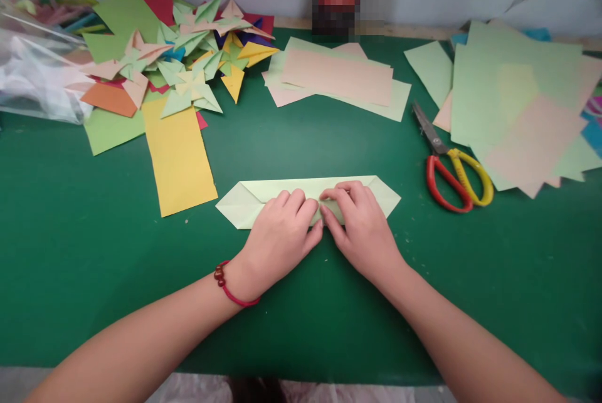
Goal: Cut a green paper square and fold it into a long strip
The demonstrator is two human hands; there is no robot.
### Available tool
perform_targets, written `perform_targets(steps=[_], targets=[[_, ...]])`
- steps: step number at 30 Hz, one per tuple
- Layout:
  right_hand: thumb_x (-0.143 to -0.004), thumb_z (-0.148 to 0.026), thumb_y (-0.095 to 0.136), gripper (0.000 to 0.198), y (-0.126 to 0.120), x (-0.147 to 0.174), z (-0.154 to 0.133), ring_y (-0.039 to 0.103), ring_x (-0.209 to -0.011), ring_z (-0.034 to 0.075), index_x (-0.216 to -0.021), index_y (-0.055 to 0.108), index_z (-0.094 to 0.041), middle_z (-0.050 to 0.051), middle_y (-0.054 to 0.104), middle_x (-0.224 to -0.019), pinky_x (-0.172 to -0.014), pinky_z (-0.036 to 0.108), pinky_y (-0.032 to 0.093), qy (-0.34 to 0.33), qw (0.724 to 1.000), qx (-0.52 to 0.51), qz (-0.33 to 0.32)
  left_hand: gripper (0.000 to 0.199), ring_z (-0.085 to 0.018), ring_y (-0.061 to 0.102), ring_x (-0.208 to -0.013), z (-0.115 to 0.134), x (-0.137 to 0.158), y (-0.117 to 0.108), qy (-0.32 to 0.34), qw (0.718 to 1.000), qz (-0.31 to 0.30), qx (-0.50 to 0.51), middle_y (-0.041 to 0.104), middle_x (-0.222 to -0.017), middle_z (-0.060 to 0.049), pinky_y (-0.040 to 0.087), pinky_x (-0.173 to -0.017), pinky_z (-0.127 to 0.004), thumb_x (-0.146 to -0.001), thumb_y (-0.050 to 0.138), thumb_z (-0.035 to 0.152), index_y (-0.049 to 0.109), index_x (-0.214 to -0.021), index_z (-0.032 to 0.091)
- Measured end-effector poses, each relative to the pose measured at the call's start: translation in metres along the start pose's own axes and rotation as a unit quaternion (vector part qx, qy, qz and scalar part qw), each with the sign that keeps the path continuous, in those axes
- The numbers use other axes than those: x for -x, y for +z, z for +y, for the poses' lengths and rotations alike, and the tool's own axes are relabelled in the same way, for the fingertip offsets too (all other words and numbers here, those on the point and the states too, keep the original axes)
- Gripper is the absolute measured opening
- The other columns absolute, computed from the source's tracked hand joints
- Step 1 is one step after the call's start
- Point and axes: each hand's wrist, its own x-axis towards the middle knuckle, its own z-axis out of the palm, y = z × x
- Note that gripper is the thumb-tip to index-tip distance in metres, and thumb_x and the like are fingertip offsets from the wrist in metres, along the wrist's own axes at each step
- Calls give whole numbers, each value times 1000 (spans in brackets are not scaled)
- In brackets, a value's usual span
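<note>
A strip of light green paper (239,205) lies flat on the table in front of me, its corners folded in so that both ends come to points. My left hand (285,237) rests on the left half of the strip, fingers bent and pressed on the paper near its middle. Close beside it, my right hand (362,234) has thumb and fingertips curled together on the lower edge just right of the middle. The paper under the fingers is partly hidden. A red cord bracelet (239,296) with brown beads circles my left wrist.
Scissors (458,171) with red and yellow handles lie to the right, blades apart. Beyond them is a stack of pastel sheets (517,83). Paper strips (338,77) lie at the back. Folded paper stars (192,89), a yellow rectangle (181,162) and a plastic bag (42,71) are at left.
</note>
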Motion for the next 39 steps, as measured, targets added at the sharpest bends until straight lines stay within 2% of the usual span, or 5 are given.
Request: perform_targets(steps=[4, 12, 25, 32, 39], targets=[[-88, -24, 45, 20, 1, 0, 0, 50, -89, 22, -103, 56, -14, 11, 51, -98, -79, 37, 43, -4, 1000, 5, -1, 19, -18, 44, -73, 0, 0, -1, 0, 1000, -12, -19, 49, -80, -4, 41, -65, -32, -92, 35, 21, 52, -85, 16], [-88, -25, 46, 20, 1, 1, 0, 50, -89, 23, -102, 55, -16, 11, 51, -98, -78, 38, 44, -3, 1000, 10, 2, 9, -20, 45, -75, 5, 2, -7, -1, 998, -43, -52, 49, -83, -4, 40, -66, -33, -87, 41, 14, 50, -89, 15], [-87, -26, 48, 21, 1, 1, 0, 49, -89, 23, -102, 56, -14, 11, 51, -98, -78, 38, 44, -3, 1000, 14, 4, 18, -19, 48, -78, 10, 12, -14, 31, 995, -75, -64, 50, -88, -5, 43, -67, -33, -88, 38, 8, 48, -102, 14], [-87, -25, 47, 21, 1, 1, 0, 50, -90, 23, -103, 56, -14, 11, 51, -98, -79, 38, 44, -1, 1000, 13, 2, 22, -19, 49, -68, 18, 21, -15, -46, 984, -78, -154, 48, -78, -4, 43, -58, -31, -81, 36, 0, 46, -91, 17], [-87, -25, 47, 21, 1, 1, -1, 50, -90, 23, -102, 57, -14, 12, 51, -98, -79, 38, 44, 0, 1000, 14, 5, 21, -19, 47, -65, 21, 25, -19, -80, 966, -101, -224, 45, -75, -4, 41, -56, -30, -78, 34, -1, 45, -83, 17]])
